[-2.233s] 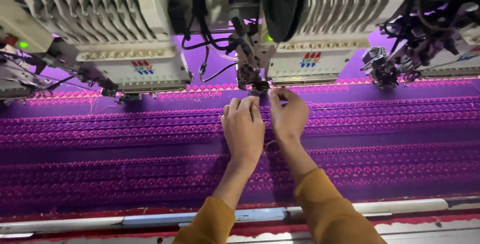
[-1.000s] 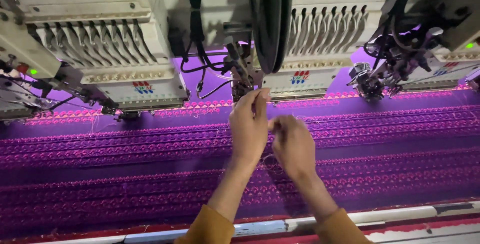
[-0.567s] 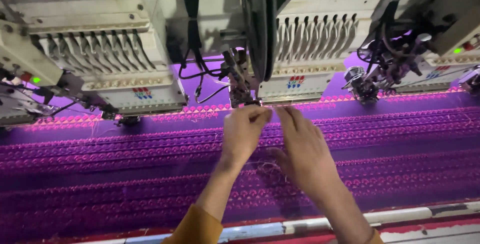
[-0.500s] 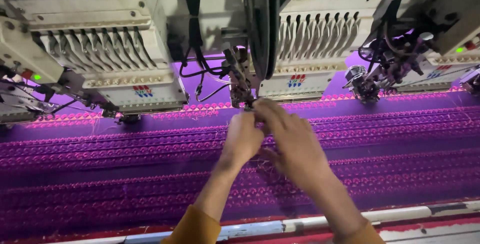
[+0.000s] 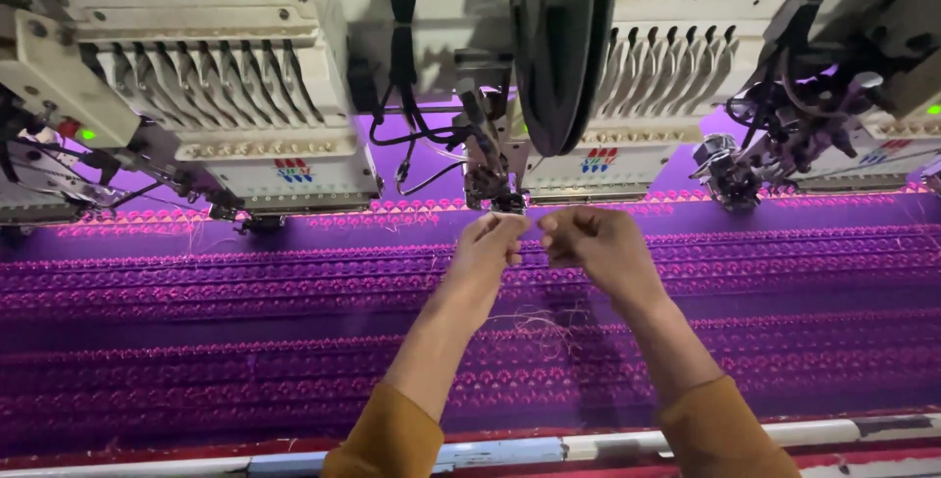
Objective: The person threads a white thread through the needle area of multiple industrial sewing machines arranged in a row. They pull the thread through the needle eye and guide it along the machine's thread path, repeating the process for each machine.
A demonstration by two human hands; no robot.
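While left hand [image 5: 487, 254] and right hand [image 5: 598, 243] pinch thread [image 5: 534, 321], needle head [image 5: 490, 184] close above

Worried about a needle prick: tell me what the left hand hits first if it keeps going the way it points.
Probably the dark needle assembly just beyond the left hand, above the purple cloth; depth is hard to judge.

A thin pale thread [image 5: 534, 324] hangs in a loose, tangled loop over the purple fabric [image 5: 196, 341], its upper ends running up towards the pinched fingertips of the left hand [image 5: 487, 248] and the right hand [image 5: 598, 243]. Both hands are held close together near the far edge of the fabric, just below the dark needle assembly [image 5: 487, 184] of the embroidery machine.
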